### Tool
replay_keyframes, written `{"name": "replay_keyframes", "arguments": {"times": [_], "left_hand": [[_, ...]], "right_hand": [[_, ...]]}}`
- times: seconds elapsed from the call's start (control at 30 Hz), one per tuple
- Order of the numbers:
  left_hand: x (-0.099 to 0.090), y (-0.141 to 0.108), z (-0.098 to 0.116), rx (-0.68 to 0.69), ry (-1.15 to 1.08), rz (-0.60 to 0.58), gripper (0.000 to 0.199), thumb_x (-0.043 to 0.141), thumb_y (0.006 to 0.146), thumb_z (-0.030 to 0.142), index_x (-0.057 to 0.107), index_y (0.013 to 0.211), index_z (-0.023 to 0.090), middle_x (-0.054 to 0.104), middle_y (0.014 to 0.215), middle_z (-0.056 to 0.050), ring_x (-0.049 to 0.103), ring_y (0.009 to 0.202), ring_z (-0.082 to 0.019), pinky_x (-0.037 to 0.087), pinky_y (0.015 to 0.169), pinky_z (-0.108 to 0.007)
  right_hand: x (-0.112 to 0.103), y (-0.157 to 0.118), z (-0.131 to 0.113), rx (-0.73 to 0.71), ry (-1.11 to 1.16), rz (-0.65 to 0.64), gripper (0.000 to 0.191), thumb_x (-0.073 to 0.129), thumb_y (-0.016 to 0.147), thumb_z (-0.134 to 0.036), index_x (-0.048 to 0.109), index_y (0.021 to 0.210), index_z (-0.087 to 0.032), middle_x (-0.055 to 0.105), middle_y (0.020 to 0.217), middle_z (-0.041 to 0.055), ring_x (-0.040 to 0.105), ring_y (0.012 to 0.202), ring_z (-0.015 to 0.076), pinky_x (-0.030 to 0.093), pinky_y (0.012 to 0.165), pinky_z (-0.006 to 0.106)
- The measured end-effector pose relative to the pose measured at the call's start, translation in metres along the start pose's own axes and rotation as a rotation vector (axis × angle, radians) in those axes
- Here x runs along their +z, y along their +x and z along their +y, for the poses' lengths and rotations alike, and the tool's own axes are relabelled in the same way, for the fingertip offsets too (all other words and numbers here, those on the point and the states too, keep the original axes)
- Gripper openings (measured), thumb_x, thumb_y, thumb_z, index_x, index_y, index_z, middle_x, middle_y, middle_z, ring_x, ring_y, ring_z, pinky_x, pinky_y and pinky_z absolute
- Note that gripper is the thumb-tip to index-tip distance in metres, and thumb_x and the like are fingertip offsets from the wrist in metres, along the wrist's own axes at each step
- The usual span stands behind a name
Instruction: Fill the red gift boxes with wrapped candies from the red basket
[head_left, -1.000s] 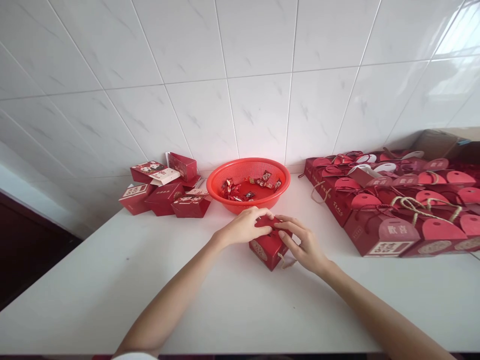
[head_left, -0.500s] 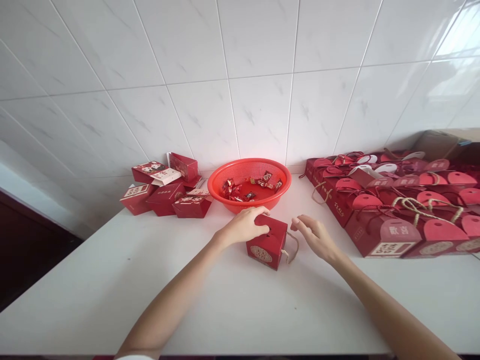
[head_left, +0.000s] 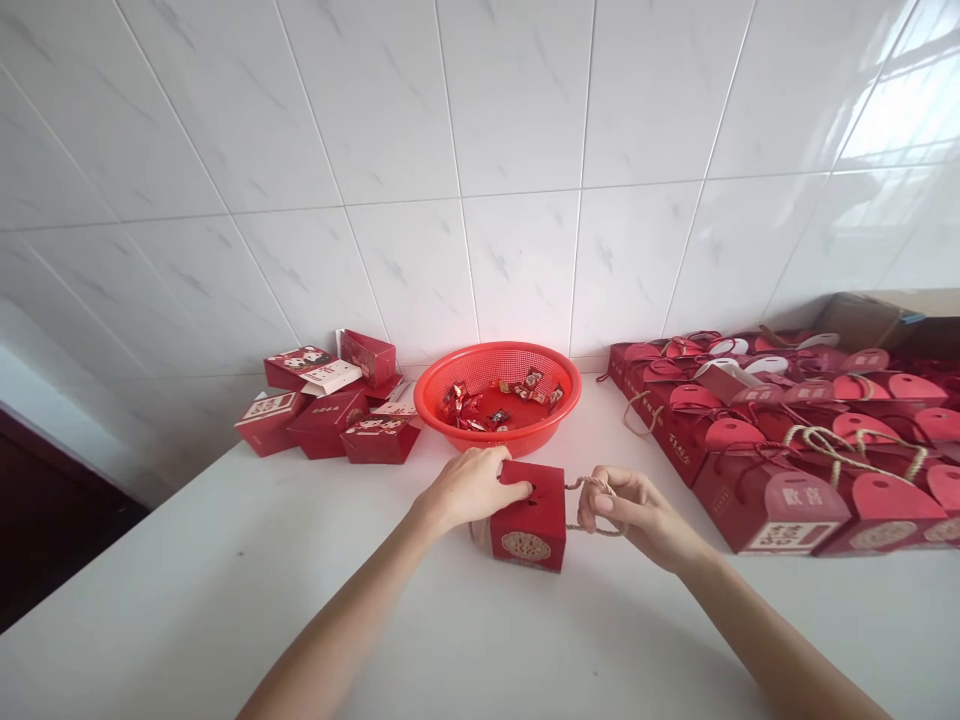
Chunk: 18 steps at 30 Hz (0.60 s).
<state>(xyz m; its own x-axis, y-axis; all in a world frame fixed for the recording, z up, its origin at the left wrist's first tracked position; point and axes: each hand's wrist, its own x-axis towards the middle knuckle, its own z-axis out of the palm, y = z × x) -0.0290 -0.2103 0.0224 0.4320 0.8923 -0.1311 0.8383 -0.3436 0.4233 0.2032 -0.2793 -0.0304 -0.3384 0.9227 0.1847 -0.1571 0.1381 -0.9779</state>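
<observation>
Holding a red paper box [head_left: 526,525] with the left hand [head_left: 469,488], fingers over its top edge, right hand [head_left: 637,512] pinching its rope handle [head_left: 600,487] tight, box just near the red basket [head_left: 480,442], on the white counter [head_left: 225,560]

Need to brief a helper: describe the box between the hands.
On the white counter, find the red mesh basket. Just in front stands a lone red box with a round emblem, its twine handle in the right hand, apart from the other boxes.

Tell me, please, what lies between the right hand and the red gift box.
In the head view, a twine rope handle spans it, from the red gift box to the right hand.
</observation>
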Motion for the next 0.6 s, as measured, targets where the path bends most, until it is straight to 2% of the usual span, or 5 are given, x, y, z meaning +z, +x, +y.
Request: {"name": "replay_keyframes", "arguments": {"times": [0.17, 0.3, 0.37, 0.47, 0.6], "left_hand": [[-0.007, -0.001, -0.003, 0.014, -0.08, -0.005, 0.046, 0.064, 0.077, 0.06, 0.065, 0.103, 0.022, 0.072, 0.104, -0.007, 0.066, 0.097, -0.028, 0.047, 0.071, -0.031], [-0.019, -0.005, -0.004, 0.024, -0.154, -0.014, 0.06, 0.062, 0.079, 0.066, 0.065, 0.119, 0.021, 0.071, 0.11, -0.009, 0.066, 0.101, -0.029, 0.048, 0.078, -0.032], [-0.026, -0.008, -0.005, 0.021, -0.199, -0.029, 0.064, 0.062, 0.079, 0.068, 0.065, 0.121, 0.02, 0.072, 0.099, -0.008, 0.068, 0.093, -0.027, 0.048, 0.075, -0.032], [-0.036, -0.011, -0.007, -0.007, -0.275, -0.082, 0.066, 0.062, 0.079, 0.067, 0.063, 0.122, 0.018, 0.068, 0.074, -0.003, 0.066, 0.07, -0.022, 0.046, 0.064, -0.031], [-0.05, -0.016, -0.01, 0.006, -0.419, -0.13, 0.067, 0.065, 0.079, 0.064, 0.06, 0.128, 0.018, 0.063, 0.068, 0.001, 0.061, 0.06, -0.017, 0.047, 0.059, -0.03]], "right_hand": [[-0.001, 0.0, -0.003, -0.04, 0.127, 0.082, 0.03, 0.073, 0.081, -0.047, 0.059, 0.08, -0.021, 0.059, 0.071, 0.001, 0.055, 0.064, 0.0165, 0.049, 0.07, 0.035], [-0.003, 0.001, -0.003, -0.066, 0.189, 0.116, 0.025, 0.074, 0.081, -0.042, 0.062, 0.079, -0.021, 0.058, 0.073, 0.0014, 0.053, 0.065, 0.0152, 0.047, 0.068, 0.031], [-0.004, 0.001, -0.001, -0.066, 0.232, 0.109, 0.022, 0.074, 0.081, -0.039, 0.063, 0.079, -0.021, 0.059, 0.074, 0.0011, 0.053, 0.066, 0.0139, 0.045, 0.068, 0.03], [-0.005, 0.0, 0.001, -0.055, 0.275, 0.09, 0.019, 0.075, 0.082, -0.037, 0.065, 0.081, -0.021, 0.06, 0.076, 0.0009, 0.053, 0.066, 0.0126, 0.045, 0.069, 0.028], [-0.006, -0.001, 0.001, -0.066, 0.281, 0.088, 0.017, 0.075, 0.083, -0.037, 0.067, 0.082, -0.021, 0.06, 0.076, 0.0013, 0.054, 0.068, 0.0137, 0.046, 0.07, 0.03]]}}
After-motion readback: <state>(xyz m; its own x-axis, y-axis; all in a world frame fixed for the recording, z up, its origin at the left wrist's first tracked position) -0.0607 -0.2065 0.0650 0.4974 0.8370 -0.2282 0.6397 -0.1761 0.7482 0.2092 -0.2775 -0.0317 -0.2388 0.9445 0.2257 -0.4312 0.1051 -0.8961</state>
